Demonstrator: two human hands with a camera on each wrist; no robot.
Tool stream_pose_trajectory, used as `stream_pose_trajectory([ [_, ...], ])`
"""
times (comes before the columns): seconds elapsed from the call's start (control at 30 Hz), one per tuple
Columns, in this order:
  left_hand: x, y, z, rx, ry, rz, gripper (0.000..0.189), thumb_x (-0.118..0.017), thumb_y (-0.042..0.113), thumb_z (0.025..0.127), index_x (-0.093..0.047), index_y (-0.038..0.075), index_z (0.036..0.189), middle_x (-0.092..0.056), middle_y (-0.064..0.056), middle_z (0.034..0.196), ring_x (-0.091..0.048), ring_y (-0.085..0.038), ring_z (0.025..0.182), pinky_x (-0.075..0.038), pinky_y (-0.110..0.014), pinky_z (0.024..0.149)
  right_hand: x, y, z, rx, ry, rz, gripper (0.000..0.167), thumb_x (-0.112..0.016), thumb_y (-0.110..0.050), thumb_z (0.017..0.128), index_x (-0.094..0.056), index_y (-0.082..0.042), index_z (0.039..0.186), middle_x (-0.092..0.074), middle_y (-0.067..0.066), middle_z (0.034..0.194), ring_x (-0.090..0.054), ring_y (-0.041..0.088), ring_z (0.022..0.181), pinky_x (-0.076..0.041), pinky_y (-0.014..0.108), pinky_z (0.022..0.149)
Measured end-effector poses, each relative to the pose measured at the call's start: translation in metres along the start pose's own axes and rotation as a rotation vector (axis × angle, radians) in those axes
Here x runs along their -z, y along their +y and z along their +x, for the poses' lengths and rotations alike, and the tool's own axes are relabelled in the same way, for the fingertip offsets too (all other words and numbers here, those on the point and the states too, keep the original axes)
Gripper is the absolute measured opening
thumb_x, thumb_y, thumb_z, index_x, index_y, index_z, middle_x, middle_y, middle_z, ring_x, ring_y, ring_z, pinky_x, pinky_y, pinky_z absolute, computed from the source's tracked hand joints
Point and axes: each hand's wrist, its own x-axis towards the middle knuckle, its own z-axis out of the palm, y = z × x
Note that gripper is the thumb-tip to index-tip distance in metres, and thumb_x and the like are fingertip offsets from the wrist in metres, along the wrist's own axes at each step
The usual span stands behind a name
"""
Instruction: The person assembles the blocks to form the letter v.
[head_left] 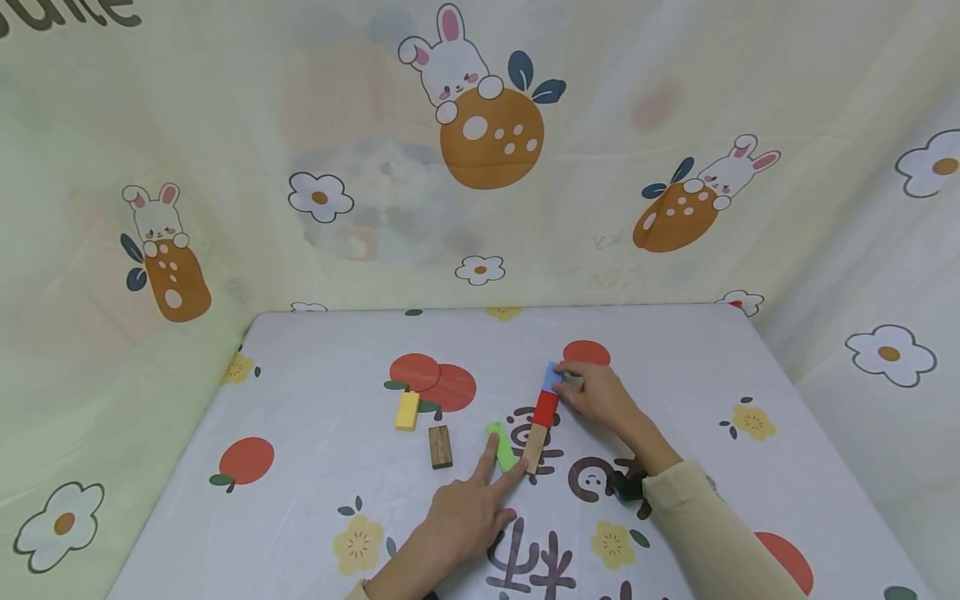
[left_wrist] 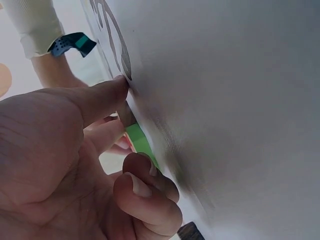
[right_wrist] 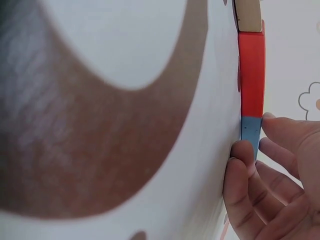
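A blue block [head_left: 552, 377], a red block [head_left: 545, 409] and a light-wood block [head_left: 535, 448] lie end to end in a slanting row on the table. My right hand [head_left: 600, 398] pinches the blue block at the far end; the right wrist view shows thumb and fingers around that blue block [right_wrist: 251, 131], against the red block [right_wrist: 252, 75]. Two extended fingers of my left hand [head_left: 467, 512] reach forward: one touches the green block [head_left: 502, 448], the other is at the light-wood block's near end. Its other fingers are curled in the left wrist view.
Left of the green block lie a dark-wood block [head_left: 440, 447] and a yellow block [head_left: 407, 412]. A printed white cloth [head_left: 300, 517] covers the table. Patterned curtains [head_left: 360, 250] hang behind and at the sides.
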Motion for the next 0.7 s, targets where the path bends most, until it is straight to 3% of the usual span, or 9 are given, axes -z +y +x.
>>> stream_pose_trajectory([
  [0.23,-0.001,-0.001,0.000,-0.002,-0.001,0.003,0.072,-0.069,0.047,0.101,-0.032,0.053,0.162,-0.022,-0.004,0.179,-0.056,-0.023,0.061,-0.044,-0.028,0.053,0.002,0.000,0.000,-0.007,-0.015,0.011,0.040,-0.077,-0.024,0.097,-0.073,-0.009,0.134,-0.070,0.018,0.142,-0.067,0.026,0.096,-0.060,0.041,0.084],
  [0.43,-0.002,-0.001,0.000,0.004,-0.003,0.014,0.072,-0.068,0.049,0.101,-0.030,0.055,0.162,-0.021,-0.003,0.179,-0.056,-0.023,0.061,-0.044,-0.028,0.053,0.005,-0.003,-0.002,-0.015,-0.018,0.002,0.053,-0.077,-0.025,0.097,-0.065,-0.007,0.145,-0.066,0.021,0.145,-0.061,0.021,0.077,-0.055,0.034,0.075],
  [0.7,0.000,0.001,-0.001,0.005,0.014,0.027,0.070,-0.067,0.048,0.101,-0.033,0.053,0.162,-0.022,-0.004,0.179,-0.054,-0.021,0.058,-0.042,-0.028,0.052,0.005,-0.007,-0.011,0.021,-0.006,-0.019,0.063,-0.077,-0.029,0.097,-0.057,-0.006,0.152,-0.055,0.020,0.158,-0.069,0.020,0.082,-0.063,0.043,0.085],
])
